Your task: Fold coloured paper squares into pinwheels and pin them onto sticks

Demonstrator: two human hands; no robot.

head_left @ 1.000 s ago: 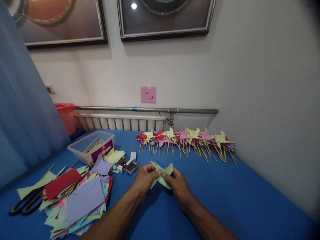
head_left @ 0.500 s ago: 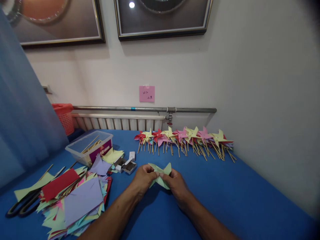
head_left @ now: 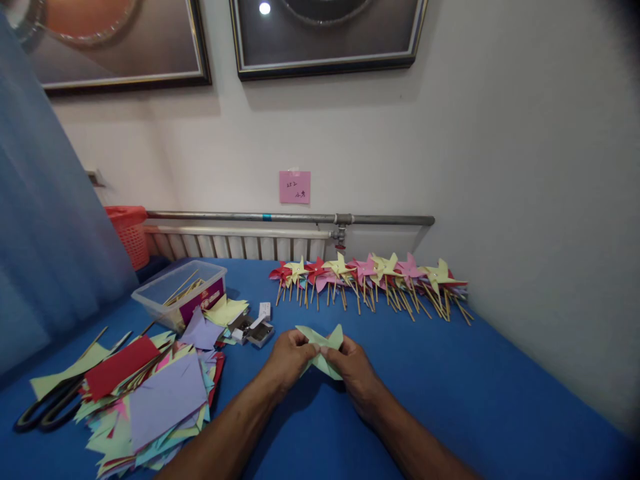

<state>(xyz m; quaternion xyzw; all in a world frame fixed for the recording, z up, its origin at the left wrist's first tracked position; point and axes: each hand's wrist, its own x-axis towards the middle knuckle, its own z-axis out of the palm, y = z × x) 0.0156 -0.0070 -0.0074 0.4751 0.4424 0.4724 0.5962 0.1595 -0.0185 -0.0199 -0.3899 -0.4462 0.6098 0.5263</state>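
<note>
A light green paper pinwheel (head_left: 330, 341) is pinched between my two hands over the blue table, its folded blades sticking out above and below my thumbs. My left hand (head_left: 291, 355) grips its left side and my right hand (head_left: 351, 363) its right side, with both thumbs meeting near the centre. The fingers behind the paper are partly hidden. Left of my hands lie small open boxes (head_left: 260, 331) with tiny dark metal pieces, beside purple and yellow paper pieces (head_left: 201, 331).
Finished pinwheels on sticks (head_left: 365, 270) line the table's back edge. On the left are a stack of coloured paper (head_left: 167, 400), scissors (head_left: 50, 410) and a clear plastic box (head_left: 170, 293) holding sticks. Behind stand a red basket (head_left: 131, 233) and a radiator (head_left: 235, 243).
Almost nothing differs. Both hands keep their pinch on the green pinwheel, and the whole view has shifted very slightly.
</note>
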